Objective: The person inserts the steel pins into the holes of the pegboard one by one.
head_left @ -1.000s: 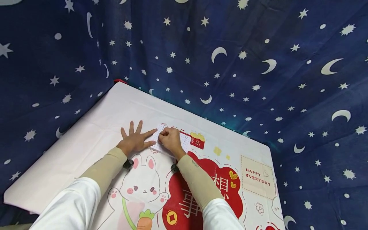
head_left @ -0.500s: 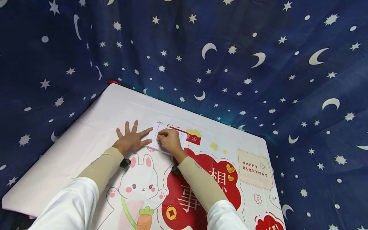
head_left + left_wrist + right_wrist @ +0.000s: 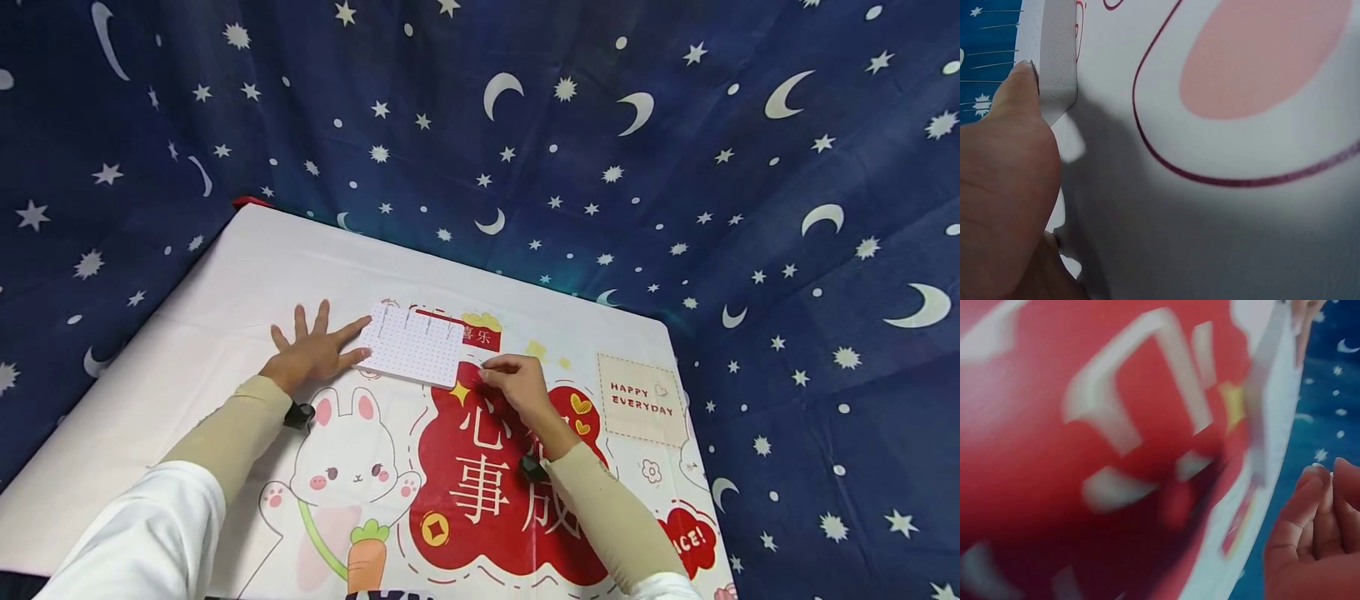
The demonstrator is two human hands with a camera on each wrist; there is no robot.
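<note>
A white board (image 3: 416, 350) with rows of small dots or holes lies on the printed tablecloth. Several thin needle-like pins (image 3: 991, 52) stand out of its top along the far side. My left hand (image 3: 311, 354) is spread flat, its index finger and thumb touching the board's left edge; the left wrist view shows the thumb on the board's rim. Off the board's right corner, above the red print, is my right hand (image 3: 521, 387), apart from the board. Its fingers are loosely bent with the tips near the thumb (image 3: 1347, 481), and no object shows between them.
The table's cloth (image 3: 247, 258) carries a rabbit print, red cloud shapes and writing. Dark blue curtains (image 3: 450, 125) with stars and moons stand behind the table and at both sides. Each wrist wears a small black camera.
My right hand has lifted off the board and moved right, uncovering the board and its pins. My left hand stays at the board's left edge. The head view has shifted slightly.
</note>
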